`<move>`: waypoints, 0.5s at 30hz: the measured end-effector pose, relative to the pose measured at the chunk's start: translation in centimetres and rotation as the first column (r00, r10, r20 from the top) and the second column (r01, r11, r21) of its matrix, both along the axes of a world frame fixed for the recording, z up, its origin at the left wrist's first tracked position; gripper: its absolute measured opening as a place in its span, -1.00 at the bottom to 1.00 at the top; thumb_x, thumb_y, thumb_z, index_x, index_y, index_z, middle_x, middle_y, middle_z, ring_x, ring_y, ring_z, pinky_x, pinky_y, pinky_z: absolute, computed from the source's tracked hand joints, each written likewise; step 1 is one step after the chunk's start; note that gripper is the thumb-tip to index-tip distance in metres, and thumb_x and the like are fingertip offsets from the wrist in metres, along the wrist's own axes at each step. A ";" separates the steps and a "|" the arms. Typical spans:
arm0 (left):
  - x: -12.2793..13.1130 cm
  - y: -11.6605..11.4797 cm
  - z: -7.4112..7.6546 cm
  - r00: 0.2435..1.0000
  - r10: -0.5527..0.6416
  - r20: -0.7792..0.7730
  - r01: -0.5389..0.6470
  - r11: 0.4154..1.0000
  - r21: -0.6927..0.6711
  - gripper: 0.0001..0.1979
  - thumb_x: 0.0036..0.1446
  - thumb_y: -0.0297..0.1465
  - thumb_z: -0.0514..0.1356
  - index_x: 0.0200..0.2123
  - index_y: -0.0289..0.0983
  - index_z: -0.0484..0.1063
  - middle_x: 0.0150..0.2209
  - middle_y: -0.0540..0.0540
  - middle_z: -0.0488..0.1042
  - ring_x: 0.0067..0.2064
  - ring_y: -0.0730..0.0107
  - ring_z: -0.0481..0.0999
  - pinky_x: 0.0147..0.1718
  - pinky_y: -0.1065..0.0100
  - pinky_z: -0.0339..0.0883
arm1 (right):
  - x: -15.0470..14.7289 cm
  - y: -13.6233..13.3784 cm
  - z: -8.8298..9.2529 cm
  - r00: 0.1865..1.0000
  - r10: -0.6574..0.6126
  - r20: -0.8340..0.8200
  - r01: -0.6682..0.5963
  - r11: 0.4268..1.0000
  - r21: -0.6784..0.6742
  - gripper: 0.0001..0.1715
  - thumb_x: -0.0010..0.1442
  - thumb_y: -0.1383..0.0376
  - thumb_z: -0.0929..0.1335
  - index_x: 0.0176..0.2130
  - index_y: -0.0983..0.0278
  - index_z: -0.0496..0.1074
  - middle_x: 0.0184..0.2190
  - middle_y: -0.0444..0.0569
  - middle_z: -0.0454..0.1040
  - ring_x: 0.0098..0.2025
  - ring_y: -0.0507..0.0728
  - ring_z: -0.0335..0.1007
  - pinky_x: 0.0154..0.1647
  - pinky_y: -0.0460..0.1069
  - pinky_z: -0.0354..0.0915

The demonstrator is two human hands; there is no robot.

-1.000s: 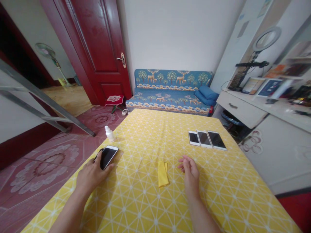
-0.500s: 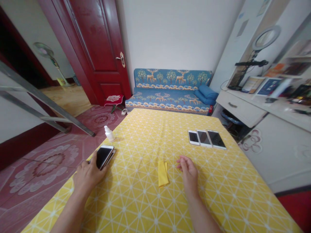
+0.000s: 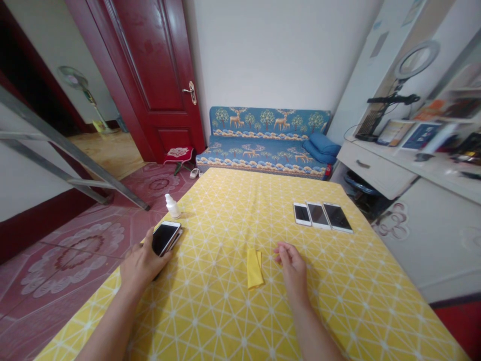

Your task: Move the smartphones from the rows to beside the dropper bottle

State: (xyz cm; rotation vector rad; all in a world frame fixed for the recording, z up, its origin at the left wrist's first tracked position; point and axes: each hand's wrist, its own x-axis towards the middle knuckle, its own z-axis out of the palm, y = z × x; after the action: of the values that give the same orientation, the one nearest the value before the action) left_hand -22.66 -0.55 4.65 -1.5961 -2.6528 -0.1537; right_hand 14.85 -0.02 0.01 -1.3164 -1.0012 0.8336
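"What's the left hand (image 3: pixel 142 263) doing?"

"Its grip is closed on a white smartphone (image 3: pixel 164 238), screen up, at the edge of the yellow-clothed worktop (image 3: pixel 221 321)."

"And the right hand (image 3: pixel 293 268)?"

"Its grip is open and empty, just beside a yellow cloth (image 3: pixel 254 268)."

"What else lies there?"

"Three smartphones (image 3: pixel 322 216) in a row, and a small white bottle (image 3: pixel 172 206) near the held phone."

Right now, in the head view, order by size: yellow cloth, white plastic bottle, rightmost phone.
Largest, unranked: rightmost phone, yellow cloth; they look close and the cloth sits nearer.
Smallest: white plastic bottle.
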 end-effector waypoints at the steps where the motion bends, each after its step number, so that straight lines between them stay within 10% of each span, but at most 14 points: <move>1: 0.1 0.1 0.1 1.000 0.002 0.007 -0.002 1.000 -0.006 -0.07 -0.04 0.15 0.02 0.31 -0.15 -0.13 -0.10 -0.36 0.48 -0.13 -0.19 0.51 -0.31 0.13 0.33 | 0.0 0.0 0.1 1.000 0.002 0.003 -0.002 1.000 -0.001 -0.60 0.15 0.03 0.32 -0.20 0.28 0.45 -0.36 -0.02 0.50 -0.42 0.08 0.39 -0.33 -0.02 0.35; 15: 0.0 1.4 0.0 0.998 -0.025 0.056 0.026 1.000 -0.004 -0.03 -0.06 0.15 0.06 0.32 -0.23 -0.10 0.00 -0.43 0.42 -0.05 -0.27 0.46 -0.24 0.05 0.32 | -0.2 -0.2 0.8 1.000 0.009 0.021 -0.008 1.000 -0.011 -0.58 0.11 -0.01 0.33 -0.26 0.29 0.47 -0.38 -0.01 0.52 -0.40 0.11 0.41 -0.33 0.00 0.37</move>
State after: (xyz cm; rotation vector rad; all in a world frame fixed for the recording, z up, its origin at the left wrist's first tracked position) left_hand -22.64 0.85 4.67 -1.6515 -2.6766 -0.1954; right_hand 14.66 -0.23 0.78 -1.3336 -1.0210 0.8340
